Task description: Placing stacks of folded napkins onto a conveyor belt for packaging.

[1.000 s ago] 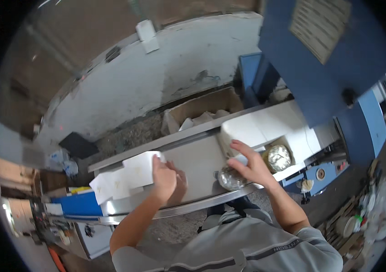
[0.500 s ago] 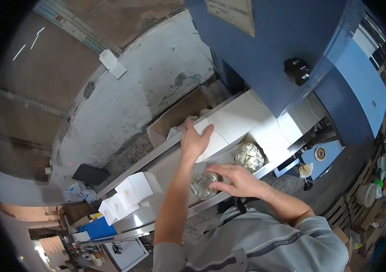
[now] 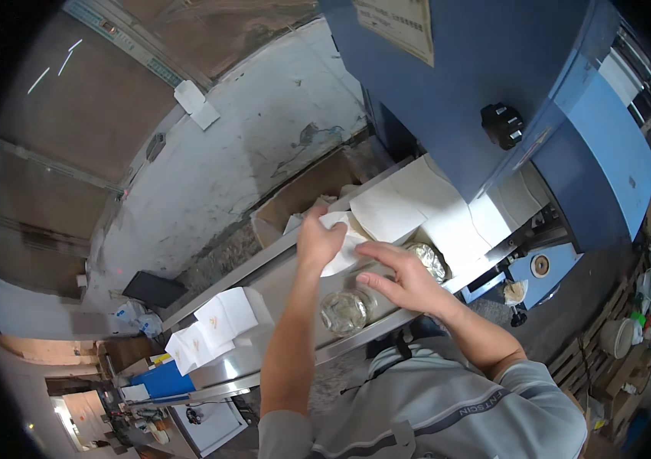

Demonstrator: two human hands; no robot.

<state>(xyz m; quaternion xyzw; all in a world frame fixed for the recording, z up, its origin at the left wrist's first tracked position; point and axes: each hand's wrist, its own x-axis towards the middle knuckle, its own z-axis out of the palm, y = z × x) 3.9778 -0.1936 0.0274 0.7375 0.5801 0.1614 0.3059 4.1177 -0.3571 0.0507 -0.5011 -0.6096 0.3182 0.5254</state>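
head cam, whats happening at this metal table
A person stands at a long metal table beside a blue machine. The left hand grips a white paper sheet coming off the stack at the machine's mouth, and the right hand reaches over it, fingers spread. A glass jar sits just below the hands. Folded white sheets lie further down the table.

Left hand [image 3: 319, 241] grips a white stack [image 3: 344, 249] on the worktop [image 3: 279, 287], right hand [image 3: 406, 279] flat beside it. A clear roll [image 3: 344, 312] lies just below both hands.
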